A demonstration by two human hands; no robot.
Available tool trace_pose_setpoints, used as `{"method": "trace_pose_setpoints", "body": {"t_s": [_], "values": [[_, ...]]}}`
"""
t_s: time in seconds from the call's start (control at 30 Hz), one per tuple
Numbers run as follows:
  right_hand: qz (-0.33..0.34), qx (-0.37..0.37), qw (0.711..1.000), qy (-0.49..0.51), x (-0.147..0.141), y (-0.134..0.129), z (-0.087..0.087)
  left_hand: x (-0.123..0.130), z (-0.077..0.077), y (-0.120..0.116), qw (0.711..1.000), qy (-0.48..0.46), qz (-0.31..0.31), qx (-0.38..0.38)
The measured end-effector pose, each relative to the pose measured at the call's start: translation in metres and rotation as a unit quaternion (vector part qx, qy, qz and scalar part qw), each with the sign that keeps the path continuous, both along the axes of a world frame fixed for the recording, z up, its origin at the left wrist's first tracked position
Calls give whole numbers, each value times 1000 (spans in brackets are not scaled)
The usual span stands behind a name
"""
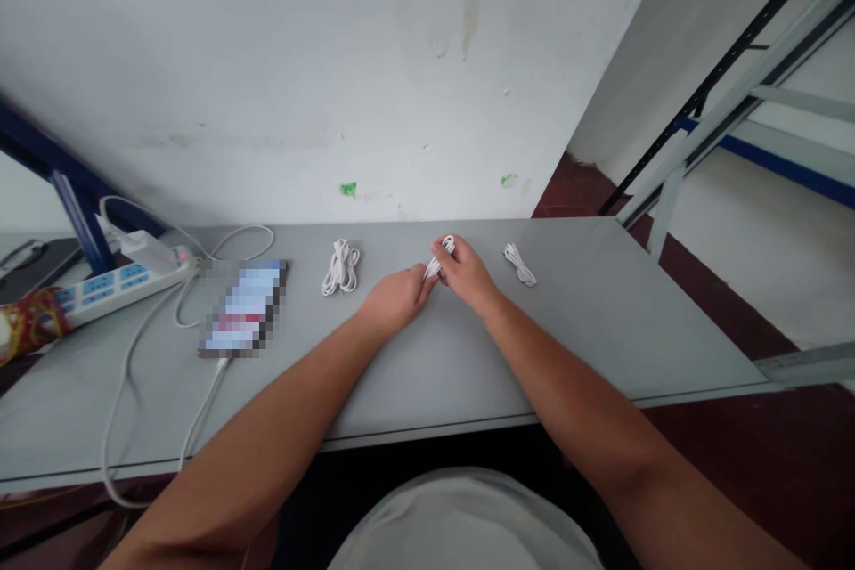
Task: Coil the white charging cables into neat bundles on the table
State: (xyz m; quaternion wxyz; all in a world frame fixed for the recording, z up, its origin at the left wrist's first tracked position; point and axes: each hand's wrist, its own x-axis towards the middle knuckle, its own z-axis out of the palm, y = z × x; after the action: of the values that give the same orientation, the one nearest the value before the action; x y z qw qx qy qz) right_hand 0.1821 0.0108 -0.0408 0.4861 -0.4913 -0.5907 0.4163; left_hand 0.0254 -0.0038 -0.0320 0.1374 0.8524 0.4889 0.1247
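I see left hand [395, 298] and right hand [468, 272], fingers [449, 260] clamped on white cable [433, 268], tabletop [634, 321] running rightward to its edge, phone [247, 307] leftward seemingly illegible.

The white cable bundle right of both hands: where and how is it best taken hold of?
Probably pinch the bundle across its middle, from above, on its two long sides: it lies flat on the table, long and slim, slanting toward the near right.

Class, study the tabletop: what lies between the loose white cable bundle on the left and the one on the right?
In the head view, the left hand and right hand, holding a third bundle of white cable.
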Motion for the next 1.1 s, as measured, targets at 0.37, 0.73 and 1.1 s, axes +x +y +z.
{"method": "trace_pose_setpoints", "body": {"t_s": [0.37,0.73,1.1], "values": [[-134,-11,898,-420,60,4,21,-9,0,10,997,-1,62,-35],[-78,-49,842,-532,72,14,0,-11,-5,14,994,-62,72,-50],[-49,-33,910,-410,50,9,9,-11,4,8,989,-126,27,-73]]}}
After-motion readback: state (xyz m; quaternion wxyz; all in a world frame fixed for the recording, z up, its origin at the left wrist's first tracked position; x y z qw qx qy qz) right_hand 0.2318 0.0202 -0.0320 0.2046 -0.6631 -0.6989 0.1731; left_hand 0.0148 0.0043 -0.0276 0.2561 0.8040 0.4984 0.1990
